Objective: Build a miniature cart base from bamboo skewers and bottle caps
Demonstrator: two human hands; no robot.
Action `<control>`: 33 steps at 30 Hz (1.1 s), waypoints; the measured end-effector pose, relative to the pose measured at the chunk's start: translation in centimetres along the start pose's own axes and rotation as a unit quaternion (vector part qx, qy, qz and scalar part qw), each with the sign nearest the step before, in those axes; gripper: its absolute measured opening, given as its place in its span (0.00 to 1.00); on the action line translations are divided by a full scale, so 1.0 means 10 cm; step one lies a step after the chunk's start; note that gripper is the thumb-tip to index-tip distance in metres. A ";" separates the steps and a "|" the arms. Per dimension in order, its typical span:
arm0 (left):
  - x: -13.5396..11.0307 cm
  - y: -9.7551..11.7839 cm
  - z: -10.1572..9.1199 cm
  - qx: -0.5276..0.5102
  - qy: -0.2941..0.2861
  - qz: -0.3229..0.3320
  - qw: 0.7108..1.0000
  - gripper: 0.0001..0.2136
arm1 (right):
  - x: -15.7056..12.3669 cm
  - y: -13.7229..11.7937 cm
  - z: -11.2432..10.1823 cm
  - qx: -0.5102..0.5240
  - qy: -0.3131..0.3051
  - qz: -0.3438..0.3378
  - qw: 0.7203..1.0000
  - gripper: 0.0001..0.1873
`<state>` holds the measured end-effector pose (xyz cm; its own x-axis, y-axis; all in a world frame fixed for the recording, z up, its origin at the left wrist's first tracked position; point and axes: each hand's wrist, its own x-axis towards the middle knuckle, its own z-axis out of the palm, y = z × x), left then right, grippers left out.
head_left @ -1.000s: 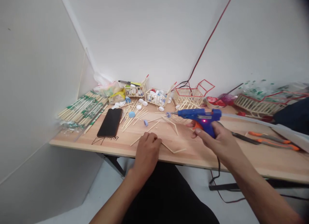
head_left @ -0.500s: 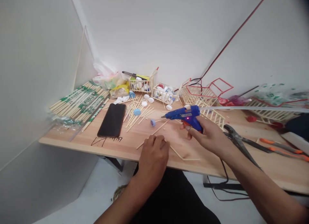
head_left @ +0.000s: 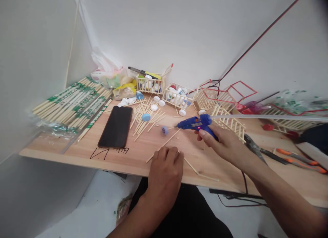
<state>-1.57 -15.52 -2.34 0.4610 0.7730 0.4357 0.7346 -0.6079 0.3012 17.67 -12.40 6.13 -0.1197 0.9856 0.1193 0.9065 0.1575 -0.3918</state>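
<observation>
My right hand is wrapped round the handle of a blue glue gun with a small red light lit. Its nozzle points left, close to the upper end of a thin wooden stick on the table. A long clear glue stick runs out of the gun's back. Low at the table's front edge, my left hand is closed, fingers curled down over the sticks; its fingertips are hidden. A bent pair of joined sticks comes out on its right side. A small purple cap lies left of the nozzle.
Left stand a black phone and wrapped chopsticks. Loose cut sticks and a blue cap lie mid-table. Behind are stick baskets holding bottle caps. Pliers and an orange-handled tool lie right.
The view has shifted slightly, so the table's left side appears lower and larger. My right fingers have drawn in closer round the gun's handle. My left hand keeps its place over the sticks.
</observation>
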 end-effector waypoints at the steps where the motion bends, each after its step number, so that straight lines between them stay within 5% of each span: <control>1: 0.00 0.00 0.00 0.000 0.002 -0.001 1.000 0.11 | 0.01 0.00 0.01 -0.005 0.000 0.003 1.000 0.19; 33: 0.01 -0.01 -0.01 0.004 0.003 -0.001 1.000 0.12 | 0.08 -0.03 0.05 -0.025 0.005 -0.003 1.000 0.18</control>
<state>-1.61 -15.43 -2.28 0.4569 0.7728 0.4404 0.7392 -0.6053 0.2952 17.05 -11.58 5.87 -0.1206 0.9840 0.1308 0.9252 0.1592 -0.3446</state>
